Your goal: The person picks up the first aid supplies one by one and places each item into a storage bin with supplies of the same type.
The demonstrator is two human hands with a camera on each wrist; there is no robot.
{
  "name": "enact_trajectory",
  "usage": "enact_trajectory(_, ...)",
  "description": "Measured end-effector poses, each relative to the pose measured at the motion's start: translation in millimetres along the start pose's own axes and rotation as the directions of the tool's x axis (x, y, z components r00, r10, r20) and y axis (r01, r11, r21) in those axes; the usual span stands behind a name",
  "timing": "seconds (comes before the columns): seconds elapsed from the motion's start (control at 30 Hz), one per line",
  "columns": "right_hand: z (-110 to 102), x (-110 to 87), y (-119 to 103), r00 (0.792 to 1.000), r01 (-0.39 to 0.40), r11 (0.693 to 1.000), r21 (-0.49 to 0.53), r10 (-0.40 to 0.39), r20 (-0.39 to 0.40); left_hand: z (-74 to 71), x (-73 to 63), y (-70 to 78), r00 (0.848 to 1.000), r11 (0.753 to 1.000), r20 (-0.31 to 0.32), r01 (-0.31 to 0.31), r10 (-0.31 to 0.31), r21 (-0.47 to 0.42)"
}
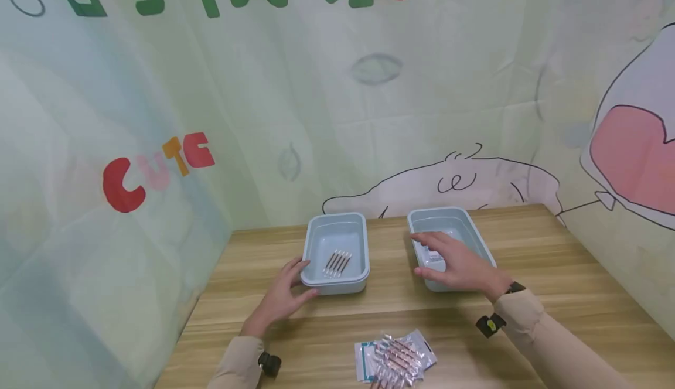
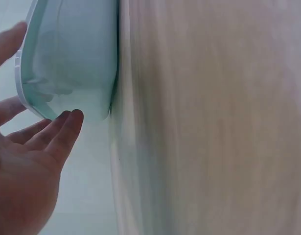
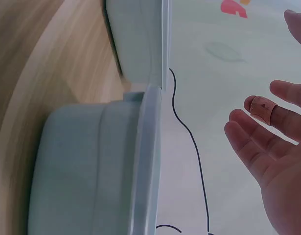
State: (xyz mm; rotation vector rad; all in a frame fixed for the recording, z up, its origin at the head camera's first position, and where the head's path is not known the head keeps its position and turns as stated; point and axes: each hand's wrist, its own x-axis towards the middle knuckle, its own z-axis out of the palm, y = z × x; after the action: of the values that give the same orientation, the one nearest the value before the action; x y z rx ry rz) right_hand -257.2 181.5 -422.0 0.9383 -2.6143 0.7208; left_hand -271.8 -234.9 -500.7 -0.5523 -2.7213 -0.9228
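We look partway — swabs (image 1: 337,263) in the left tray (image 1: 334,235), packets (image 1: 399,358) left on the worktop (image 1: 321,339); left hand (image 1: 283,292) touches that tray, fingers extended — right hand (image 1: 460,263) spread, empty.

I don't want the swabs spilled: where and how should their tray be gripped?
Probably by the rim of the tray, midway along both long sides, left hand from its left, right hand from its right: the rim juts outward, and the swabs lie low inside.
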Motion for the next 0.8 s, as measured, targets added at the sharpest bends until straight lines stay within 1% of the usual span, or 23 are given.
enact_trajectory(0.07, 1.7, -1.3, -1.1, 1.0, 0.005, 1.0, 0.011, -0.005, 0.005, 0.4, -0.4, 0.0, 1.0, 0.999, -0.011, 0.008, -0.009, -0.031)
enact_trajectory(0.17, 5.2, -4.3, -2.8, 1.0, 0.013, 1.0, 0.027, -0.014, 0.015, 0.8, -0.5, 1.0, 0.999, 0.994, -0.017, 0.032, -0.034, -0.108)
enact_trajectory(0.3, 10.8, -9.0, -5.6, 0.999, 0.01, 0.999, 0.037, -0.012, 0.041, 1.3, 0.6, 3.2, 0.997, 0.979, -0.016, 0.069, -0.074, -0.193)
enact_trajectory(0.43, 16.2, -14.5, -8.4, 0.998, 0.038, 0.999, 0.035, -0.04, 0.049, 2.6, 2.7, 4.4, 0.995, 0.963, -0.021, 0.092, -0.101, -0.255)
enact_trajectory(0.57, 21.9, -19.6, -10.4, 0.996, 0.075, 0.997, 0.021, -0.076, 0.046, 3.3, 3.5, 5.6, 0.992, 0.949, -0.029, 0.108, -0.122, -0.297)
enact_trajectory(0.67, 25.5, -23.6, -12.0, 0.996, 0.073, 0.997, 0.018, -0.074, 0.059, 3.7, 4.3, 5.9, 0.992, 0.944, -0.033, 0.107, -0.124, -0.311)
enact_trajectory(0.8, 28.6, -27.6, -14.2, 0.995, 0.072, 0.997, 0.028, -0.074, 0.071, 3.7, 4.8, 5.4, 0.991, 0.935, -0.022, 0.12, -0.135, -0.335)
